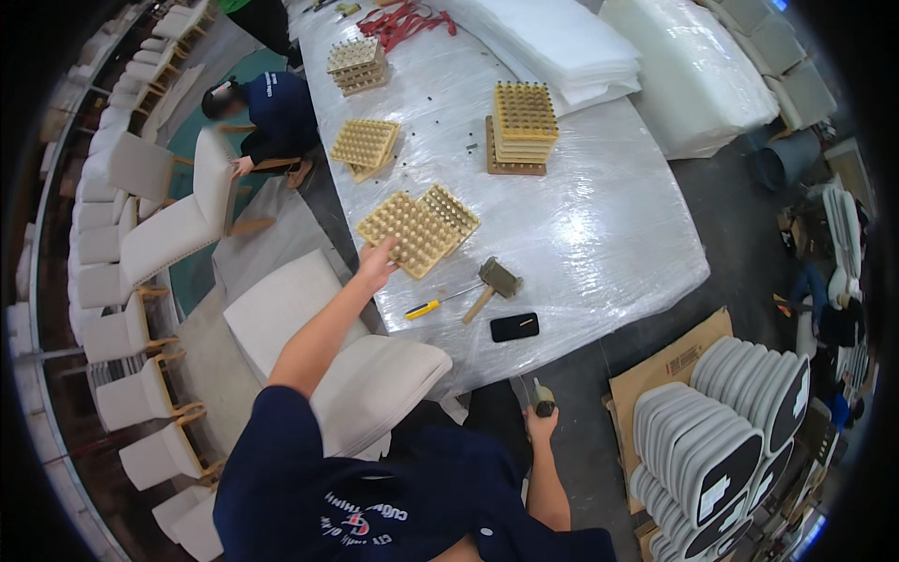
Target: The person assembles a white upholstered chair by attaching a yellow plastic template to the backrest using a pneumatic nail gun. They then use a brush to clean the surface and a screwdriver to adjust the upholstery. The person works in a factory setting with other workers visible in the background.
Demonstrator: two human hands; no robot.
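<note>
Bright, even overhead light filled the workshop, seen through a wide fisheye lens.
Glare shone off the plastic-wrapped table [599, 225], shadows stayed soft and short, and straight edges bowed toward a black, vignetted rim, where the rows of chairs [122, 309] and stacked seat pads [721, 440] smeared slightly out of focus.

Desk [599, 234] runs ahead, wrapped in plastic film. Left hand [376, 265] touches the near edge of the pegged board pair [417, 229] at the desk's left side. Just right of it, nearer the front edge: screwdriver [423, 308], mallet [494, 283], phone [514, 327]. Farther back: another pegged board [364, 145], a board stack [521, 128] to its right, foam sheets [552, 42] behind. Right hand [540, 421] sits below the desk edge, closed around a small tool [542, 401]. Chairs [140, 234] left; seat pads [721, 440] on the floor, right.
</note>
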